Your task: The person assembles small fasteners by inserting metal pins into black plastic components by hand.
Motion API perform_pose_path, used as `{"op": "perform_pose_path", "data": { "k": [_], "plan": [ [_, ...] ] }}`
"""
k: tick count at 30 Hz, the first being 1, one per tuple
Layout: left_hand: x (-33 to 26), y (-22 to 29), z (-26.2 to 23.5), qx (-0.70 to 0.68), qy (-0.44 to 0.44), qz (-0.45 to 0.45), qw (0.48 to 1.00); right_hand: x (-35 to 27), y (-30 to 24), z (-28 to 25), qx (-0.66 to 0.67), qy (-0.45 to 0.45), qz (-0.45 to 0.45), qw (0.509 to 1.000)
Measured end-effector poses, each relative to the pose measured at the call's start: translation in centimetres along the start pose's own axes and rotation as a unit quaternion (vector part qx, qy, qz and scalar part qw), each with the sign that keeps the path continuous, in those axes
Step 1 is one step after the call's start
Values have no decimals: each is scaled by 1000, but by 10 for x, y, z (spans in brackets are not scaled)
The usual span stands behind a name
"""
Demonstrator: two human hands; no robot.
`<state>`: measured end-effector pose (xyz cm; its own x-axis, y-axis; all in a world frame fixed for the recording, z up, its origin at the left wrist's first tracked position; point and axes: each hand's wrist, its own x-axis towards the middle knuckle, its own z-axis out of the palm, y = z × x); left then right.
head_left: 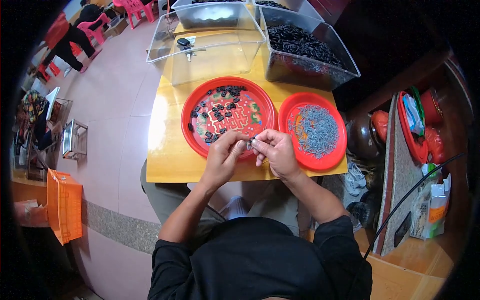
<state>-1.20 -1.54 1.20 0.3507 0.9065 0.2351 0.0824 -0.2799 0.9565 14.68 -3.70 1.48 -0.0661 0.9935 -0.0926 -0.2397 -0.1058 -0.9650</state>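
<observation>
My left hand (224, 154) and my right hand (278, 153) meet over the near right edge of a round red tray (274, 114). Between their pinched fingertips is a small black part (253, 140), mostly covered by the fingers. Several similar black pieces (218, 114) lie scattered on the tray's patterned bottom, mainly at its left and far side. To the right, close to my right hand, a smaller red plate (341, 145) holds a heap of thin grey screw-like pins (320, 131). Whether a pin is in my fingers cannot be made out.
Behind the tray, a clear plastic bin (220, 62) stands on the yellow table (162, 167), with keys (186, 45) visible through it. A second bin (350, 70) holds many black ring-like parts (302, 42). An orange crate (67, 205) and a metal stool (75, 140) stand left; a person (65, 37) is beyond.
</observation>
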Motion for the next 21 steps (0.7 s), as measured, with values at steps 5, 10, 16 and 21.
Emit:
{"op": "perform_pose_path", "data": {
  "k": [5,10,16,21],
  "plan": [
    [-6,1,5,-98,2,-46,994,-1,0,-4,3,14,-7,1000],
    [-3,-8,4,-2,-5,-3,1000,-4,-2,0,-22,9,-7,1000],
    [-6,-1,14,-201,52,-48,977,-3,4,10,22,36,-48,998],
    [-6,-5,25,-249,60,-35,966,-9,5,13,25,73,-54,996]
  ]
}}
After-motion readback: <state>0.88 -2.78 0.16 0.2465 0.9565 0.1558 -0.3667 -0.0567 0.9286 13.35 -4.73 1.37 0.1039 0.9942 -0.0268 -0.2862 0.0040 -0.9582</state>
